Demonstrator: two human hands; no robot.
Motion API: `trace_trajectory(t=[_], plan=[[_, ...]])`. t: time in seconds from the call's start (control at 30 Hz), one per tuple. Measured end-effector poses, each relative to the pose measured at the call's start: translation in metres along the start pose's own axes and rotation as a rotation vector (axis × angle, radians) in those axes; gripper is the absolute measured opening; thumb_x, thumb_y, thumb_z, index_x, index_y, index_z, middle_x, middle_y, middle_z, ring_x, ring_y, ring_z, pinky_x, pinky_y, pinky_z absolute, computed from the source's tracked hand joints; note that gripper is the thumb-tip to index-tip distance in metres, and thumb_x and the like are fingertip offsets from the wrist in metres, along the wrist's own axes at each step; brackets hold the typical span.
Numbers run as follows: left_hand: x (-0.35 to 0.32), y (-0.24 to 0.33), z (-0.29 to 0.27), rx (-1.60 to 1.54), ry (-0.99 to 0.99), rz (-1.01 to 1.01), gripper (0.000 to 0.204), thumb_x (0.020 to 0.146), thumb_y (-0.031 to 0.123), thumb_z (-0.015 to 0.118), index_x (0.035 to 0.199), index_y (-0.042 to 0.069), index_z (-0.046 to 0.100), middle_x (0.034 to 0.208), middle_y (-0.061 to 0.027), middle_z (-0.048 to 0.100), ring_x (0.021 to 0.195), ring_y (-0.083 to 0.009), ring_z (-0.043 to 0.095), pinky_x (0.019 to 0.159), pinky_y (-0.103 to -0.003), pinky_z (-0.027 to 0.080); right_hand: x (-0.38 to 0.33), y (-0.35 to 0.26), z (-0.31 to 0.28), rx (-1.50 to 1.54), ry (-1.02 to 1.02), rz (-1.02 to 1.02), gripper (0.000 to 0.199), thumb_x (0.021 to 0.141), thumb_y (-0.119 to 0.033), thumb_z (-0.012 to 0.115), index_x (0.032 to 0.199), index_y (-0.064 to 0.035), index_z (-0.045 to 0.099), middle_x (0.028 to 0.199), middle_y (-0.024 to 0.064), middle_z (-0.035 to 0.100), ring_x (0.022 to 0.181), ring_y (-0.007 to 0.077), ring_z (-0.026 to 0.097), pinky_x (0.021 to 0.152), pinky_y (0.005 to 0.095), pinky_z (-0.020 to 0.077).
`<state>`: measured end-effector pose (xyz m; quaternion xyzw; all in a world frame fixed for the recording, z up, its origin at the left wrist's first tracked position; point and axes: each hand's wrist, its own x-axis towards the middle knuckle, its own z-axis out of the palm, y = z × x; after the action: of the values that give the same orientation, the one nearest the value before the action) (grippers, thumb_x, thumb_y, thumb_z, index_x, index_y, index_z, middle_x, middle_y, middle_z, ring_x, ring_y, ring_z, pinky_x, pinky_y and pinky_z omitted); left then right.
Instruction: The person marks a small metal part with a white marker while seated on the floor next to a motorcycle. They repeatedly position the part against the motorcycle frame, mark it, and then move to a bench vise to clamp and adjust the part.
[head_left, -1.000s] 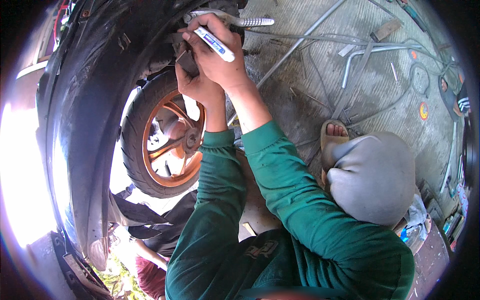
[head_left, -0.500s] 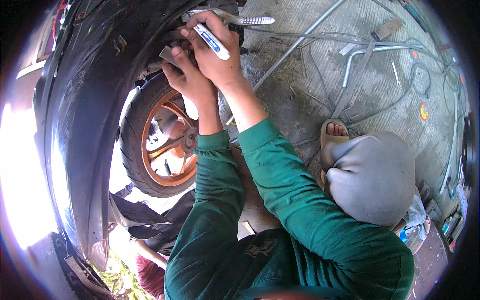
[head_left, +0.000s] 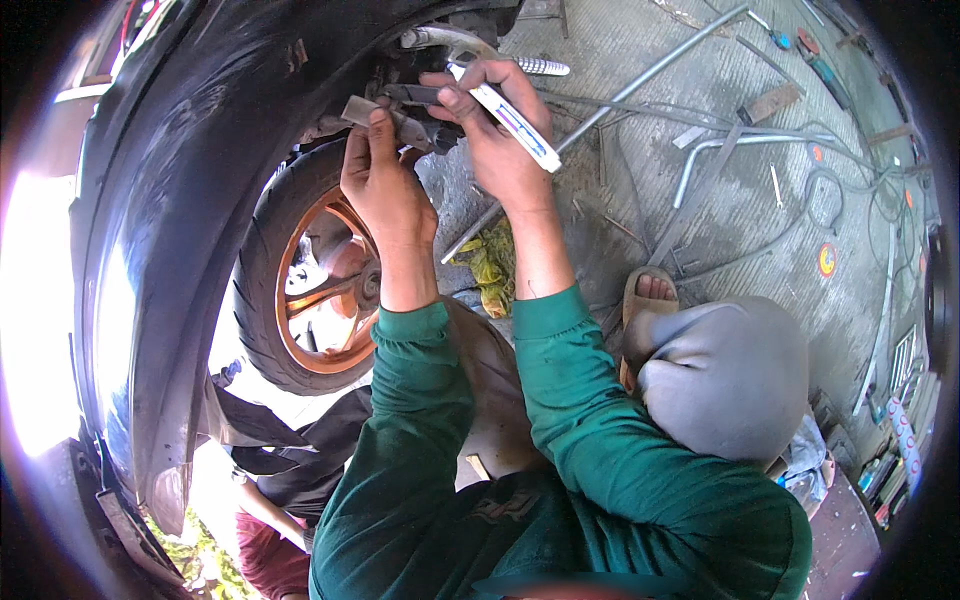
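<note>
Between the thumb and fingers of my left hand [head_left: 388, 195] is a small flat metal plate [head_left: 362, 111], held up beside the vehicle's underside. My right hand [head_left: 508, 165] is closed around a white marker pen [head_left: 518, 127], which slants across the palm. A dark flat strip [head_left: 412, 94] lies at that hand's fingertips; whether they grip it I cannot tell. Just below the left hand's wrist is the wheel [head_left: 335, 280], with an orange rim and black tyre. Above both hands a metal pedal lever [head_left: 450, 40] with a ribbed end sticks out.
A dark body panel [head_left: 170, 200] curves along the left. Metal pipes [head_left: 650, 80], cables and a wooden block [head_left: 772, 103] lie on the concrete floor. A yellow crumpled bag [head_left: 490, 265] sits near my right forearm. Another person's arm [head_left: 270, 505] shows at lower left.
My hands have moved apart, the right one going right and down with the marker. The plate in my left hand shows more clearly, and the view has shifted slightly.
</note>
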<state>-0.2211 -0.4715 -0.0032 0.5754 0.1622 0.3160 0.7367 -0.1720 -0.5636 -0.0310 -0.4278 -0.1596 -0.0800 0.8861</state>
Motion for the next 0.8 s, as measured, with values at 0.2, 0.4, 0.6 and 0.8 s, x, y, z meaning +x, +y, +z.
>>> trace_trajectory(t=[0.2,0.4,0.6,0.8], plan=[[-0.004,0.008,0.003,0.011,-0.018,0.050,0.015,0.101,0.012,0.068,0.108,-0.001,0.071,0.094,-0.0039,0.072,0.079,-0.0111,0.066,0.065,-0.026,0.053,-0.002,-0.015,-0.007,0.170,-0.012,-0.055,0.018,0.100,-0.005,0.066,0.107,-0.0031,0.050,0.112,0.0219,0.067,0.115,0.0346,0.069,0.089,0.0468,0.0655],[-0.010,0.016,0.009,-0.043,-0.071,0.093,0.013,0.100,0.008,0.068,0.110,0.002,0.062,0.094,-0.0058,0.071,0.077,-0.0132,0.066,0.070,-0.027,0.052,0.004,-0.036,-0.022,0.250,-0.017,0.069,0.019,0.102,-0.005,0.063,0.111,-0.0065,0.046,0.117,0.0243,0.066,0.120,0.0353,0.066,0.093,0.0509,0.0635],[-0.018,0.017,0.019,-0.060,-0.112,0.204,0.018,0.100,0.007,0.067,0.113,0.001,0.055,0.096,-0.0110,0.072,0.075,-0.0150,0.065,0.072,-0.028,0.052,0.009,-0.048,-0.031,0.294,0.009,0.099,0.020,0.101,-0.006,0.064,0.112,-0.0082,0.047,0.118,0.0252,0.067,0.121,0.0355,0.066,0.092,0.0494,0.0645],[-0.016,0.015,0.020,-0.138,-0.141,0.174,0.018,0.100,0.007,0.067,0.112,0.000,0.055,0.096,-0.0116,0.071,0.077,-0.0167,0.066,0.074,-0.029,0.053,0.012,-0.056,-0.034,0.259,-0.039,0.131,0.021,0.101,-0.005,0.064,0.113,-0.0087,0.047,0.116,0.0241,0.068,0.116,0.0327,0.068,0.088,0.0458,0.0652]])
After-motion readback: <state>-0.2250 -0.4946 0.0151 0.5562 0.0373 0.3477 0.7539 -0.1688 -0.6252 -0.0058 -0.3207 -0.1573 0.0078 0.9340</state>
